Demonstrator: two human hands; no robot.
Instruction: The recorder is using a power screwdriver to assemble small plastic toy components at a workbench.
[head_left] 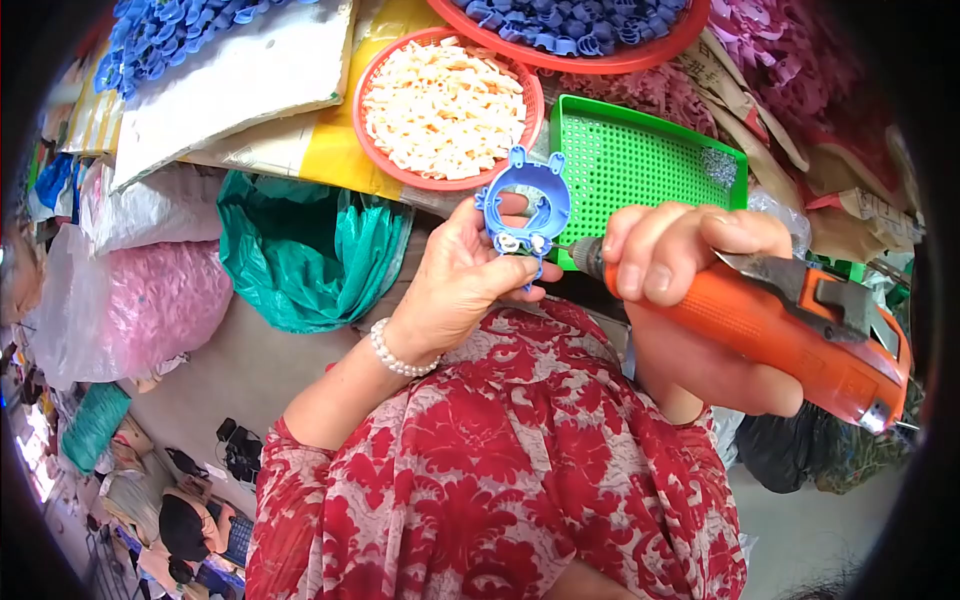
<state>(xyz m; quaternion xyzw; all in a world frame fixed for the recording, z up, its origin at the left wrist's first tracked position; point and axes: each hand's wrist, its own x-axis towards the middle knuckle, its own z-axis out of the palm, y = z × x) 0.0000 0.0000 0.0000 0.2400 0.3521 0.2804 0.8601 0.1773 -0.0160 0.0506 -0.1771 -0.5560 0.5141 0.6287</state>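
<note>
My left hand point(462, 262) is closed on a blue plastic ring-shaped part point(530, 192) with small lugs round its rim. Two small white pieces point(521, 243) sit at the lower side of that part. In my right hand point(690, 265) is an orange electric screwdriver point(735, 320), its fingers wrapped round the body. The tool's bit points left and reaches the blue part beside the white pieces; whether it touches a screw is too small to tell.
Behind my hands stand a red basket of cream pieces point(533, 78), a green perforated tray point(630, 160) with small screws, and a red basin of blue parts point(640, 58). A green plastic bag point(300, 260) hangs at the left. Pink bags point(150, 300) lie farther left.
</note>
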